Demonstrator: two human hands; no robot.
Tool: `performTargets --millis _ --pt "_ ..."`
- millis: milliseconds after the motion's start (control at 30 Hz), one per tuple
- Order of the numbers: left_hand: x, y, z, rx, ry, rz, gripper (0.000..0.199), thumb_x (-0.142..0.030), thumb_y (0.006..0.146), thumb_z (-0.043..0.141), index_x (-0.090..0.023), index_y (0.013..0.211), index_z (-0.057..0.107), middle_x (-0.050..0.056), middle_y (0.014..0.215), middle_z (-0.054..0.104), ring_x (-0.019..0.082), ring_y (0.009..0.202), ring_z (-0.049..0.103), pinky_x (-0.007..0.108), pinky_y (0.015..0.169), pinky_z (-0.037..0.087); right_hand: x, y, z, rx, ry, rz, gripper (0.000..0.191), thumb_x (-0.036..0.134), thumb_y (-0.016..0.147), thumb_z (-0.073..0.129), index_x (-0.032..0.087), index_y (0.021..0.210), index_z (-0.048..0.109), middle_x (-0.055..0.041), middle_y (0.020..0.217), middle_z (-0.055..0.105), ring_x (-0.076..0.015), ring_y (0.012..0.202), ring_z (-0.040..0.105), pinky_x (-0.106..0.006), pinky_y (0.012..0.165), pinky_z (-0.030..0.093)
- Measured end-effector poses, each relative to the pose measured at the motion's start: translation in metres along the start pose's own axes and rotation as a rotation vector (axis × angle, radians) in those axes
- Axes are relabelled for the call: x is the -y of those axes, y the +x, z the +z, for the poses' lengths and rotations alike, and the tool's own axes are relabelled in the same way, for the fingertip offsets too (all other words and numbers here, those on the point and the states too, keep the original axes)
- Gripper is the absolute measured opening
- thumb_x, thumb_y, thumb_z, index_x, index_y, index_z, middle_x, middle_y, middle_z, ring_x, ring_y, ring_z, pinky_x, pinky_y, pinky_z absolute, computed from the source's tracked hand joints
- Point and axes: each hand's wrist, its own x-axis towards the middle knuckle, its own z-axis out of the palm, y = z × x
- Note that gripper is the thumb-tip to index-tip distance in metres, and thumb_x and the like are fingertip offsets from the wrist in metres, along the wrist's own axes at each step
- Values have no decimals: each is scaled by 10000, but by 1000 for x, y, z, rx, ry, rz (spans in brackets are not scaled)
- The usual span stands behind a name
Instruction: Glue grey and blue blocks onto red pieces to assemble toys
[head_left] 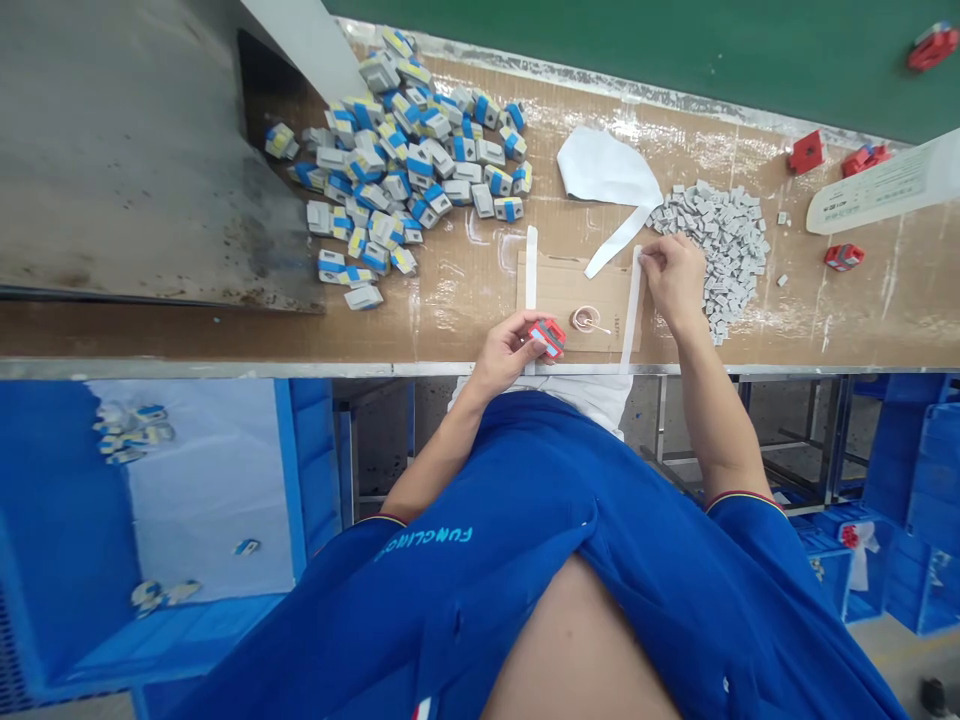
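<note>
My left hand (506, 352) grips a red plastic housing (548, 338) with grey and pale bands, just above the table's front edge. My right hand (677, 280) is closed in a pinch at the top end of a white tape strip (634, 310); whether it holds the strip or some small piece is hidden. Between the hands lies a cardboard sheet (574, 285), with a second white strip (531, 270) along its left side. On the sheet stands a small round cup (586, 319) with a thin white stick in it. Small grey pieces (724, 250) are heaped beside my right hand.
Many grey, blue and yellow blocks (409, 160) are piled at the left, near a metal housing (135, 170). White sheet material (606, 168) lies behind the cardboard. Red parts (844, 257) and a translucent bottle (885, 190) are at the right. A blue bin (289, 480) stands below left.
</note>
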Motion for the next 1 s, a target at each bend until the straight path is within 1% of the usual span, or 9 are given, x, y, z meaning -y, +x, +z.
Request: performTargets --millis 67,133,233,300,367,467,667,867,1000 --pt "-7 -1 0 -19 38 38 679 -614 760 971 -172 1210 719 78 991 851 171 785 828 238 706 658 20 -7 -9 -34 73 -19 71 196 909 719 234 851 735 -59 916 777 -233 831 709 -448 887 614" --pt "-16 -2 2 -46 85 96 654 -572 750 992 -177 1208 746 79 1011 856 168 845 826 239 772 661 50 -24 -19 -72 221 -72 67 261 955 731 240 899 762 -32 903 801 -205 813 728 -384 799 623" --pt "-29 -2 6 -62 140 176 591 -555 772 980 -180 1187 789 75 1029 854 174 903 819 261 836 662 105 -61 -31 -7 450 -160 102 349 980 784 253 945 790 -2 884 819 -167 753 741 -317 702 616" --pt "-37 -3 10 -63 168 221 552 -541 788 973 -194 1184 809 61 1039 850 172 922 813 270 860 660 135 -84 -34 42 563 -211 94 332 993 790 257 936 791 2 890 825 -158 775 758 -300 708 622" --pt "-44 -4 14 -68 202 255 524 -524 803 966 -204 1189 818 57 1064 847 176 955 811 278 880 657 153 -100 -33 30 616 -231 61 297 999 790 263 949 800 -4 911 829 -161 813 766 -302 728 628" --pt "-50 -5 18 -74 260 279 527 -537 818 953 -210 1208 818 63 1104 842 189 994 810 301 908 659 160 -110 -30 -6 601 -219 55 283 1006 783 273 956 803 -13 921 829 -180 839 770 -325 731 630" --pt "-50 -8 22 -56 286 303 564 -554 790 966 -238 1235 825 73 1183 831 209 1064 811 326 996 650 152 -111 -33 -17 503 -267 72 245 1013 762 293 974 797 -4 910 824 -197 861 784 -347 737 631" --pt "-56 -10 28 -67 327 340 556 -575 822 931 -252 1263 835 78 1175 827 218 1073 799 335 988 655 156 -112 -43 -19 459 -273 115 203 1017 744 298 965 781 4 922 812 -195 874 785 -349 752 627" --pt "-61 -10 30 -50 348 380 520 -520 862 916 -269 1309 828 83 1212 827 216 1092 796 333 997 651 160 -109 -49 3 461 -284 151 156 1009 745 292 947 767 12 931 797 -178 866 770 -330 750 607"
